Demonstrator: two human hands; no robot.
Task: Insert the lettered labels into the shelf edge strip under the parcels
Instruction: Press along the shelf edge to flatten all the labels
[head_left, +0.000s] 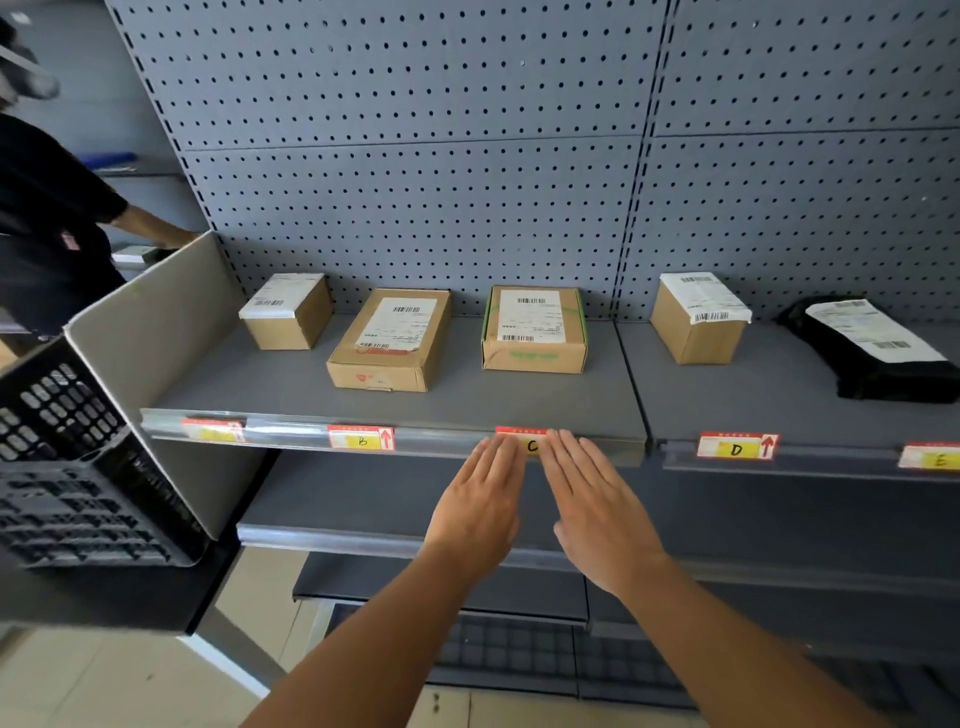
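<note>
A clear edge strip (441, 441) runs along the front of the grey shelf. In it sit red and yellow labels: one at the far left (213, 430) with its letter blurred, B (362, 438), C (531, 442), D (736, 447) and E (930, 457). My left hand (480, 499) and my right hand (595, 504) lie flat with fingers straight, fingertips pressing on either side of the C label. Neither holds anything. Above stand several cardboard parcels, among them one over B (387, 340) and one over C (534, 328), plus a black bag parcel (872, 353).
A black plastic crate (78, 467) sits at the left beside the shelf's end panel (156, 353). A person in black (47, 223) stands at the far left. Lower shelves (363, 499) lie beneath my hands. A pegboard back wall (415, 156) rises behind the parcels.
</note>
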